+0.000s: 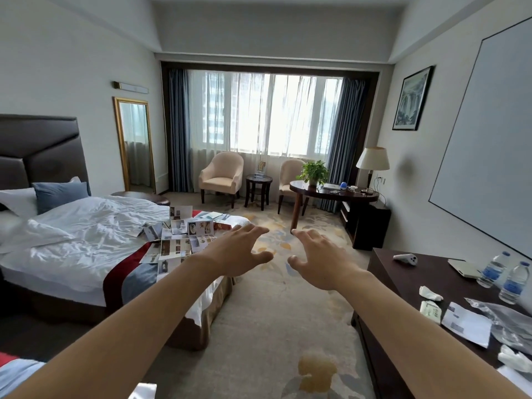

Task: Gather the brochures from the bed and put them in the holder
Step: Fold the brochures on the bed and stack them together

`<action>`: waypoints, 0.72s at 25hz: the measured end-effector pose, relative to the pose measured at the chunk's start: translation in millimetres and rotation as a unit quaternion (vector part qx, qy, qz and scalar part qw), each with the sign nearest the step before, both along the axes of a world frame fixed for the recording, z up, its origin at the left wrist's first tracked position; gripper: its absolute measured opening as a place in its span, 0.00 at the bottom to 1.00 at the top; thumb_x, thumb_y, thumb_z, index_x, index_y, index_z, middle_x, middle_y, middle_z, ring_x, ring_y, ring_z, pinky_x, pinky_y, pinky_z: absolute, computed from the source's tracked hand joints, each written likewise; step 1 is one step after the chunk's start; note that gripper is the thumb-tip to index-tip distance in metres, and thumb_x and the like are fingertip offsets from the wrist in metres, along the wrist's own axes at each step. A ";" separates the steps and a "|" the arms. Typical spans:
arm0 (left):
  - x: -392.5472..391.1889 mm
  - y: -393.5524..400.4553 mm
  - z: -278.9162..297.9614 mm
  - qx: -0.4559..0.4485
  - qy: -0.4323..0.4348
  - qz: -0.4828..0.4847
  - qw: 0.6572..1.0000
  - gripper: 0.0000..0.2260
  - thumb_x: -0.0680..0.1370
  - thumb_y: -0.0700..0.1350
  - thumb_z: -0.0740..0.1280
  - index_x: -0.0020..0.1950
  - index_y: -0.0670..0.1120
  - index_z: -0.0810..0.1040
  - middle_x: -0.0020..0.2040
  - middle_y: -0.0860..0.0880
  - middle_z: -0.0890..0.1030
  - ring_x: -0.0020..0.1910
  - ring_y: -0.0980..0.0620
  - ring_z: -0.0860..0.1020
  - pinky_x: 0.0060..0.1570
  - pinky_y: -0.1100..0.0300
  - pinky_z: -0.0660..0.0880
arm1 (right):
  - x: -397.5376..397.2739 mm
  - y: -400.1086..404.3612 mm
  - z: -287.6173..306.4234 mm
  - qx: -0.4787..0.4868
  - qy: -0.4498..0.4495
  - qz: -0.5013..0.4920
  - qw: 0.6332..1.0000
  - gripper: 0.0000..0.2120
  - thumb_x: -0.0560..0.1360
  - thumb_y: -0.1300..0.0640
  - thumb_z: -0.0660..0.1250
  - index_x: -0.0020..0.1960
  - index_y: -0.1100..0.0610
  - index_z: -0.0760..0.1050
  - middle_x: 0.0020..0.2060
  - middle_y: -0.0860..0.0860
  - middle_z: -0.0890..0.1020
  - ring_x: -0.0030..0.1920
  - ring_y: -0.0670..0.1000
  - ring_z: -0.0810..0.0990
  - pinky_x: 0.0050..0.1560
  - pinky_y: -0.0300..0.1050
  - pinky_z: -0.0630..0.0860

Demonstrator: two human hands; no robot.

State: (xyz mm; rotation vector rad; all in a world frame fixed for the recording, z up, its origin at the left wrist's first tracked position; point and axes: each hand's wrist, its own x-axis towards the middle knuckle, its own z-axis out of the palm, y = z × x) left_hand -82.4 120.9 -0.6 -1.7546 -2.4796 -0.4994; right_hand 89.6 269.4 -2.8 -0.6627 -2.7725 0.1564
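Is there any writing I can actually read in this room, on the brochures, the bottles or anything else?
None can be read.
Brochures on the bed: photos and print show, too small and blurred.
Water bottles on the dark cabinet: blue labels, text illegible.
White papers on the cabinet: grey blurred patches only.
Framed picture on the wall: no legible writing.

Bed (pixel 86 234), white linen, red and blue runner (pixel 126 272) across the foot.
Brochures (pixel 175 246) lie scattered over the runner at the foot end; blue pillow (pixel 59 195) and white pillows at 10 o'clock from them, by the headboard.
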 end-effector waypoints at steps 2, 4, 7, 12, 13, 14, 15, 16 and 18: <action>-12.4 25.2 3.6 0.003 0.010 0.003 1.000 0.33 0.77 0.66 0.61 0.78 0.55 0.58 0.78 0.52 0.61 0.76 0.49 0.61 0.70 0.46 0.65 | -17.6 26.8 1.0 0.001 0.001 0.004 1.000 0.33 0.79 0.39 0.60 0.79 0.48 0.54 0.77 0.49 0.62 0.75 0.55 0.62 0.70 0.55 0.64; -25.0 48.2 5.8 0.014 0.011 0.002 1.000 0.33 0.77 0.66 0.61 0.78 0.55 0.58 0.78 0.52 0.62 0.76 0.49 0.62 0.70 0.47 0.65 | -35.1 53.2 2.5 0.009 0.002 0.009 1.000 0.33 0.79 0.39 0.59 0.79 0.48 0.54 0.76 0.50 0.63 0.74 0.55 0.63 0.70 0.54 0.65; -49.6 79.3 3.3 0.019 0.008 -0.001 1.000 0.32 0.77 0.66 0.61 0.78 0.55 0.59 0.78 0.52 0.62 0.75 0.50 0.63 0.70 0.48 0.65 | -63.6 88.6 0.7 0.000 0.006 0.010 1.000 0.32 0.79 0.39 0.59 0.79 0.47 0.55 0.76 0.50 0.65 0.74 0.54 0.65 0.68 0.54 0.65; -111.2 135.1 -2.6 0.014 0.023 0.007 1.000 0.32 0.77 0.67 0.60 0.78 0.55 0.60 0.78 0.53 0.63 0.75 0.50 0.63 0.70 0.48 0.66 | -126.7 142.7 -3.1 0.000 0.005 0.012 1.000 0.32 0.79 0.39 0.59 0.79 0.47 0.55 0.76 0.50 0.64 0.74 0.54 0.64 0.69 0.54 0.66; -127.5 148.3 -3.3 0.014 0.026 0.007 1.000 0.32 0.77 0.67 0.61 0.78 0.56 0.60 0.78 0.53 0.63 0.75 0.50 0.63 0.69 0.48 0.66 | -141.1 154.3 -3.2 0.005 0.004 0.013 1.000 0.32 0.79 0.39 0.58 0.79 0.47 0.55 0.76 0.50 0.64 0.74 0.54 0.64 0.68 0.55 0.66; -142.6 160.8 -3.7 0.011 0.022 0.006 1.000 0.32 0.77 0.66 0.61 0.78 0.56 0.60 0.78 0.53 0.63 0.75 0.50 0.63 0.69 0.48 0.66 | -155.1 164.5 -2.9 0.005 0.001 0.012 1.000 0.32 0.79 0.38 0.58 0.79 0.47 0.55 0.76 0.49 0.63 0.74 0.55 0.65 0.68 0.55 0.67; -159.7 175.5 -5.0 0.010 0.017 0.003 1.000 0.32 0.77 0.66 0.61 0.78 0.56 0.60 0.78 0.53 0.63 0.75 0.50 0.63 0.69 0.49 0.66 | -171.3 177.1 -4.0 0.004 0.003 0.010 1.000 0.32 0.79 0.38 0.58 0.79 0.47 0.55 0.76 0.49 0.63 0.74 0.54 0.65 0.68 0.55 0.68; -175.4 189.1 -5.3 0.009 0.015 0.000 1.000 0.32 0.77 0.66 0.61 0.78 0.56 0.60 0.77 0.53 0.63 0.75 0.50 0.63 0.69 0.49 0.66 | -185.7 189.2 -3.9 0.004 0.004 0.008 1.000 0.32 0.79 0.38 0.58 0.79 0.47 0.55 0.76 0.49 0.63 0.74 0.54 0.65 0.67 0.56 0.69; -206.8 214.3 -3.8 0.010 0.006 -0.003 1.000 0.32 0.77 0.66 0.62 0.77 0.56 0.61 0.77 0.53 0.64 0.74 0.50 0.63 0.69 0.49 0.66 | -214.6 211.9 -2.1 0.001 0.008 0.003 1.000 0.32 0.79 0.38 0.59 0.79 0.47 0.55 0.76 0.49 0.64 0.73 0.54 0.65 0.67 0.56 0.69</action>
